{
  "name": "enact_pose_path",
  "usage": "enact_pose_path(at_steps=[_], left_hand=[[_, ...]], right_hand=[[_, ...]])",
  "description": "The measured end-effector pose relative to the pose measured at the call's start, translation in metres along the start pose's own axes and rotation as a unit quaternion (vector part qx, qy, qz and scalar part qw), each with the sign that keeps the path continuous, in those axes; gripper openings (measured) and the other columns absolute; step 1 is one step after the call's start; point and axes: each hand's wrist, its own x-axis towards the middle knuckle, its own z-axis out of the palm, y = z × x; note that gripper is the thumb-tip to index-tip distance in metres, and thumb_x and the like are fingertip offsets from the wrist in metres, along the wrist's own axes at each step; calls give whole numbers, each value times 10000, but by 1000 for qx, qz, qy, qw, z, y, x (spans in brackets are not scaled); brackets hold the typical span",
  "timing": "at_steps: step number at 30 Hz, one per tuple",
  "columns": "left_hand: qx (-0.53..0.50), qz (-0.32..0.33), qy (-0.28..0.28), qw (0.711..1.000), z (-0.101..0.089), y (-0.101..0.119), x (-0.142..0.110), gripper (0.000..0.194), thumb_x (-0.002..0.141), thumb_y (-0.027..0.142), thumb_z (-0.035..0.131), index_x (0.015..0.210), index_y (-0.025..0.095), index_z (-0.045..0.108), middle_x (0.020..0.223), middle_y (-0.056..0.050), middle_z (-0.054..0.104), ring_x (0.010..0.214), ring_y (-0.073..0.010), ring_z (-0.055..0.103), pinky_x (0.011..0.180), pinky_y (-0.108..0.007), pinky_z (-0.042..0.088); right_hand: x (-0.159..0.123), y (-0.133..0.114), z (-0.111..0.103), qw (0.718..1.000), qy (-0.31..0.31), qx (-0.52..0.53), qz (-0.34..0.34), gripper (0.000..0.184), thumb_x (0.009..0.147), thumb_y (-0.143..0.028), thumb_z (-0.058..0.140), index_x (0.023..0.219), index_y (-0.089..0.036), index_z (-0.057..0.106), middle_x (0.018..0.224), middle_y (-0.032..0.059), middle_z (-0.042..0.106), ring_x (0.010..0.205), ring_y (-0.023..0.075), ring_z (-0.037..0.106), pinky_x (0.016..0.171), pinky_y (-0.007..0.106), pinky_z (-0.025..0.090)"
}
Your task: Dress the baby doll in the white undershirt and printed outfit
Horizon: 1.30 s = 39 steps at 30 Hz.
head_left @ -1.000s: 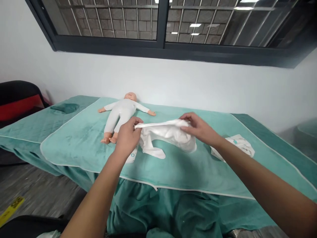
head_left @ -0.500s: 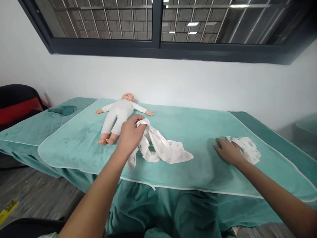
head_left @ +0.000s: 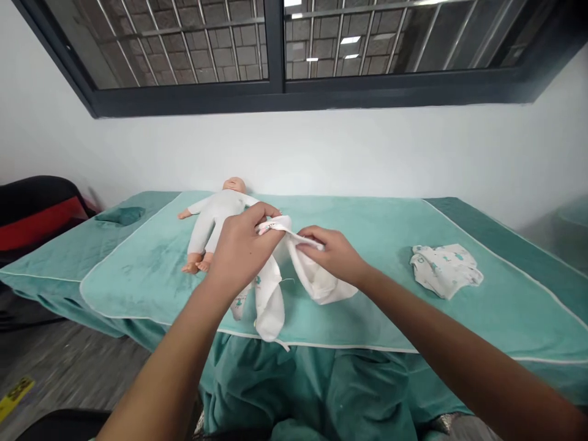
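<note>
The left hand (head_left: 245, 245) and right hand (head_left: 333, 256) grasp the white printed baby garment (head_left: 321, 286), nearer the camera than the baby doll (head_left: 218, 211) and to its right. Farther right of the doll lies a folded printed cloth (head_left: 445, 268).

Only illegible marks on a yellow strip (head_left: 16, 397)

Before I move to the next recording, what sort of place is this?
Most likely a baby-care practice room, though I can't be certain: a baby doll lies on a green-covered bed, and a small white garment is held nearby.
</note>
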Motion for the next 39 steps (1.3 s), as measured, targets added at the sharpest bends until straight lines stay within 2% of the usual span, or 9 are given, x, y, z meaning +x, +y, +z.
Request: enact_pose_path(at_steps=[3,7,11,17,22,26,30,34,39], left_hand=[[96,-3,6,995,-6,-20,2,224,761,250,561,947,242,686,799,15,688,739,-186,596,665,-269,402],[191,-34,-5,981,-5,-54,3,247,752,230,551,956,264,686,918,-9,713,824,-227,618,651,-291,375],[143,-62,16,988,-4,-67,0,213,794,279,549,946,263,697,855,4,710,818,-211,624,671,-281,393],[63,-102,87,989,-11,-56,4,181,797,384,605,872,245,695,808,26,700,755,-171,599,652,-247,416],[113,-126,27,985,7,-77,35,306,775,515,637,936,261,698,925,0,725,834,-208,628,693,-279,433],[170,-135,-52,975,52,-106,64,371,804,503,612,1068,249,675,991,-53,724,938,-271,639,777,-344,459],[250,-46,3,967,120,-115,53,401,828,180,539,1224,183,602,1233,-134,633,1149,-310,558,900,-412,461],[187,93,-87,974,187,-118,11,393,817,54,458,1164,160,609,1242,-124,618,1170,-262,547,989,-400,453],[152,2,-114,982,217,-138,2,349,964,225,372,1241,143,568,1446,-131,512,1377,-262,419,1138,-448,365]], right_hand=[[6,12,-14,988,96,-120,19,275,820,-230,553,1063,-233,680,1030,25,714,920,217,641,815,338,450],[-2,31,-43,970,122,-200,70,312,789,-246,558,1071,-255,692,1005,13,721,872,221,643,746,322,439],[-18,32,-71,967,120,-195,108,297,779,-256,562,1037,-264,711,919,7,727,834,217,649,734,323,455],[-30,13,-113,949,198,-207,127,324,770,-238,567,1063,-262,704,1102,43,717,987,250,635,854,396,465],[-18,39,-121,953,91,-204,205,330,802,-294,571,1116,-292,671,1133,21,705,950,235,648,825,374,485],[-2,79,-98,927,-18,-269,259,389,854,-302,507,1219,-239,626,1189,85,681,955,262,648,777,362,493],[-2,88,-41,874,9,-427,234,384,890,-197,442,1230,-110,597,1270,216,602,1040,332,606,820,434,478],[-12,91,33,922,-13,-380,78,360,939,-166,395,1233,-132,600,1345,159,579,1211,280,522,1027,404,391],[-6,128,74,931,-21,-323,170,415,977,-260,368,1295,-82,567,1394,176,558,1314,270,462,1100,391,333]])
